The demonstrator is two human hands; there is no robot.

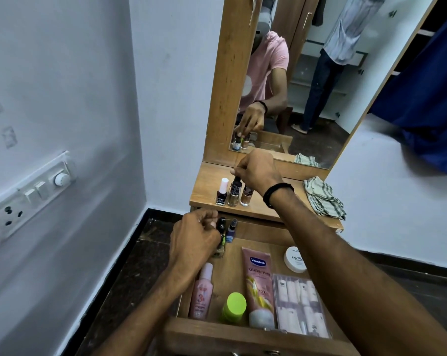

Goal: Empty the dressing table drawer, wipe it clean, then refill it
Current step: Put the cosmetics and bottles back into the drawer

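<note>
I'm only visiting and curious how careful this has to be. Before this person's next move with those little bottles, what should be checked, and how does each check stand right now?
1. The middle bottle stands upright on the tabletop: ok.
2. The right hand has let go of it: not ok, fingers pinch its cap.
3. The left hand firmly holds the dark-capped bottles in the drawer: cannot tell, fingers hide the grip.
4. Room on the tabletop for more: ok, bare wood shows beside the bottles.
5. The cloth is ready: ok, lying on the tabletop's right side.
6. Drawer emptied: not ok, the lotion tube and more lie inside.
</note>
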